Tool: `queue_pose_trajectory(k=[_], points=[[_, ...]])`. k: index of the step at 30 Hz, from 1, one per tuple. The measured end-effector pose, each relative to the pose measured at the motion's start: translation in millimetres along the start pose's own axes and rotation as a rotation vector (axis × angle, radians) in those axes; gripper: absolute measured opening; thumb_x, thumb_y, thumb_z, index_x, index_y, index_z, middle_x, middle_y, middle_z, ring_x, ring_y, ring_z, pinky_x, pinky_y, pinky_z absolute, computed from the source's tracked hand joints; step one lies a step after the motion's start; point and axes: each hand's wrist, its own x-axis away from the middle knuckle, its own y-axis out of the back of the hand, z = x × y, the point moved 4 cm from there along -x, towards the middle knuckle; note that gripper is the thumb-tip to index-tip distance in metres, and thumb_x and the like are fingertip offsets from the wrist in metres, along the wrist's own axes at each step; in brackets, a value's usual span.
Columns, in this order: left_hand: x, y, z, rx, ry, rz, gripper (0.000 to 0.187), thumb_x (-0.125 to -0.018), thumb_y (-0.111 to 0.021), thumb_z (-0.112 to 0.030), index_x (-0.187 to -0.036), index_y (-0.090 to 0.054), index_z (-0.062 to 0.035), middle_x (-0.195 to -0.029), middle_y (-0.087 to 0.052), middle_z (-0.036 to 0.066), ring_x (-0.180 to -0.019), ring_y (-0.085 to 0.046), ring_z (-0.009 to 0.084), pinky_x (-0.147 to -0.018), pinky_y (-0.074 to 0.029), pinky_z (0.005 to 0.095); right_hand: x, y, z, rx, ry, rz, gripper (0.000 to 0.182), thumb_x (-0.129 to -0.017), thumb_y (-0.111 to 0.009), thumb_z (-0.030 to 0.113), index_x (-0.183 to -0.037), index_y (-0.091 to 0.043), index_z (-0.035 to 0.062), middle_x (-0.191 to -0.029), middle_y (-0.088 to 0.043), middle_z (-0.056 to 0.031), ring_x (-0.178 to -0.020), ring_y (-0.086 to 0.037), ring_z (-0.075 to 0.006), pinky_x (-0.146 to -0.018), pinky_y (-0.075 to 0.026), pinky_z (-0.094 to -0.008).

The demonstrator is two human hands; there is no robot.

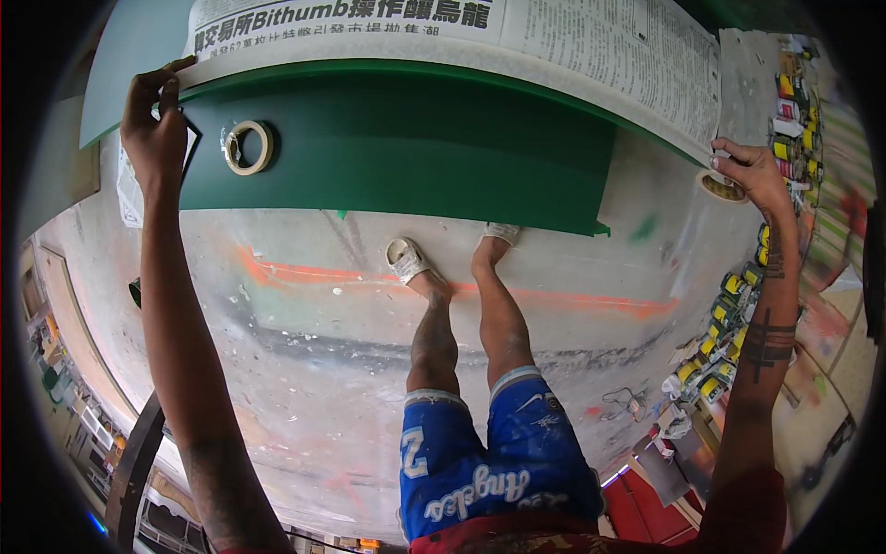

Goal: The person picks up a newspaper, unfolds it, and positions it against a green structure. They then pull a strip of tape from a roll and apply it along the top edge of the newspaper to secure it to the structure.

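Note:
A newspaper sheet [591,42] lies along the top of a green panel, with a pale strip of masking tape [415,54] along its lower edge. My left hand [157,115] pinches the strip's left end at the panel's edge. At the right end, my right hand [748,171] pinches the strip near the paper's corner, its fingers closed. Just under that hand is a tape roll [723,186], partly covered by it. A second tape roll [247,148] rests on the lower dark green panel [415,152], toward its left side.
Rows of paint cans [729,309] line the right side of the paint-stained floor [323,369]. My sandalled feet stand below the green panel. A dark bar [134,471] rises at the lower left. A red object [646,506] is at the lower right.

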Motion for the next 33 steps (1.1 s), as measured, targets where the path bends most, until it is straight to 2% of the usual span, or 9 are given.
queue_pose_trajectory(k=[9,12,14,18,20,26,30,33], points=[[1,-2,2,-0.095,-0.004,-0.044,0.011,-0.1,-0.064,-0.008,-0.107,-0.072,-0.0058,-0.113,-0.077,0.007,-0.103,-0.07,0.0163,-0.095,-0.052,0.0319,-3,2,-9,0.017,-0.022,-0.014,0.035,-0.09,-0.081,0.017,-0.122,-0.076,0.0019,-0.073,-0.062,0.0054,-0.062,-0.048,-0.0022,-0.058,-0.037,-0.0209],[2,-2,2,-0.042,-0.018,-0.055,0.011,-0.1,-0.063,-0.006,-0.107,-0.072,-0.0058,-0.114,-0.077,0.007,-0.106,-0.07,0.0166,-0.097,-0.051,0.0327,-4,3,-9,0.037,-0.01,-0.014,0.036,-0.09,-0.081,0.018,-0.122,-0.077,0.0026,-0.073,-0.061,0.0053,-0.062,-0.047,-0.0024,-0.058,-0.037,-0.0212],[1,-2,2,-0.083,-0.05,0.005,0.013,-0.103,-0.061,-0.005,-0.11,-0.072,-0.0045,-0.119,-0.078,0.007,-0.114,-0.069,0.0158,-0.105,-0.048,0.0309,-2,3,-6,0.042,-0.012,-0.016,0.036,-0.09,-0.081,0.018,-0.123,-0.076,0.0025,-0.073,-0.061,0.0053,-0.062,-0.047,-0.0026,-0.057,-0.036,-0.0213],[3,-3,1,0.0,-0.069,-0.023,0.011,-0.103,-0.06,-0.004,-0.108,-0.07,-0.0036,-0.119,-0.078,0.007,-0.113,-0.068,0.0156,-0.105,-0.047,0.0314,-4,2,-7,0.059,-0.004,-0.006,0.037,-0.09,-0.081,0.019,-0.124,-0.076,0.0025,-0.073,-0.061,0.0053,-0.061,-0.046,-0.0028,-0.056,-0.035,-0.0216],[4,-2,-1,-0.01,-0.065,-0.027,0.011,-0.101,-0.061,-0.003,-0.106,-0.07,-0.0037,-0.12,-0.077,0.009,-0.113,-0.069,0.0171,-0.105,-0.048,0.0342,-1,2,-2,0.054,-0.025,-0.011,0.038,-0.09,-0.081,0.019,-0.124,-0.076,0.0025,-0.073,-0.061,0.0052,-0.061,-0.046,-0.0027,-0.056,-0.036,-0.0215],[2,-2,0,-0.021,0.01,-0.031,0.012,-0.1,-0.061,-0.002,-0.106,-0.072,-0.0041,-0.119,-0.078,0.007,-0.113,-0.069,0.0172,-0.105,-0.048,0.0341,-1,1,-3,0.025,-0.041,-0.016,0.038,-0.09,-0.081,0.019,-0.124,-0.076,0.0013,-0.074,-0.062,0.005,-0.061,-0.047,-0.0024,-0.056,-0.036,-0.0215],[2,-2,1,-0.017,-0.041,-0.012,0.013,-0.1,-0.061,-0.003,-0.106,-0.073,-0.0048,-0.119,-0.078,0.006,-0.112,-0.07,0.0175,-0.105,-0.049,0.0339,-3,1,-5,0.019,0.001,-0.017,0.036,-0.091,-0.081,0.017,-0.123,-0.076,0.0002,-0.075,-0.064,0.0044,-0.062,-0.049,-0.0025,-0.058,-0.04,-0.0218],[2,-3,1,-0.076,-0.019,-0.002,0.014,-0.102,-0.063,-0.006,-0.11,-0.074,-0.0058,-0.117,-0.078,0.005,-0.117,-0.068,0.0175,-0.108,-0.048,0.0338,0,1,1,0.025,-0.023,0.009,0.036,-0.091,-0.08,0.016,-0.123,-0.076,0.0002,-0.077,-0.066,0.0036,-0.065,-0.052,-0.0028,-0.06,-0.042,-0.0218]])
